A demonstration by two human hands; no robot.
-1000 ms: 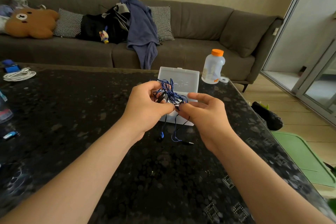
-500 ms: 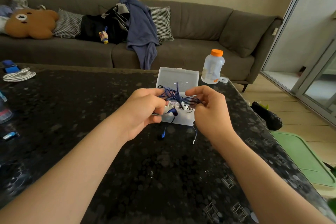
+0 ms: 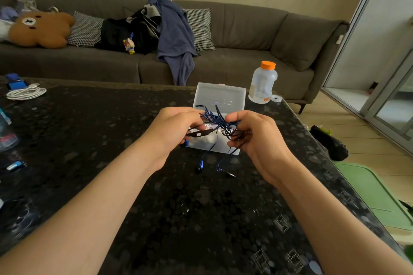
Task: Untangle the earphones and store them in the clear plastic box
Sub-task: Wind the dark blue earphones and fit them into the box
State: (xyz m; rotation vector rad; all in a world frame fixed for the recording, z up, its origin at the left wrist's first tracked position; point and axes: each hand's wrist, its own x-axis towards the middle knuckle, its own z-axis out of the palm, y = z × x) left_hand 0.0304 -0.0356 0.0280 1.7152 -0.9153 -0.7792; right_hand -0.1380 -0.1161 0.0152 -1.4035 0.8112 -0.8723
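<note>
Your left grip (image 3: 172, 127) and right grip (image 3: 257, 138) both curl tight on the tangled earphones (image 3: 218, 119), mid-frame over the open box (image 3: 220, 96). Bottle (image 3: 262, 82) just right of it, white cable (image 3: 25, 92) far left on the dark speckled bench (image 3: 89, 129), cluttered sofa (image 3: 245, 29) beyond.

Box (image 3: 218, 148) mouth blocked from above by left hand (image 3: 172, 131), right hand (image 3: 257, 138), tangled earphones (image 3: 218, 119) between them. Raised lid (image 3: 220, 97) walls box's far side. Bottle (image 3: 262, 83) stands just right of box's far corner. Earbud (image 3: 200, 165), plug (image 3: 230, 174) trail onto bench (image 3: 89, 129) just nearer than box. Left of box: broad bare bench.
</note>
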